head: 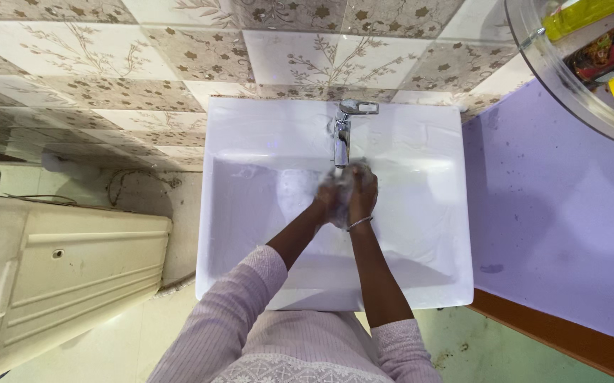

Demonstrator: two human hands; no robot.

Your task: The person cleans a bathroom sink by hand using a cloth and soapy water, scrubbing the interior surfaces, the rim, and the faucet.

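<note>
A white rectangular wash basin (420, 234) hangs on a tiled wall. A chrome tap (344, 135) stands at its back edge. My left hand (330, 198) and my right hand (364, 190) are pressed together under the tap's spout, covered in white foam. The fingers are blurred and overlap, and nothing solid shows between them. A thin bangle (359, 224) sits on my right wrist. Both arms wear pale lilac sleeves pushed up to the elbow.
A cream plastic appliance (66, 276) stands at the left. A lilac wall (562, 213) with a brown skirting runs along the right. A clear round shelf (569, 78) with coloured packets is at the top right. Patterned tiles (179, 50) cover the wall behind the basin.
</note>
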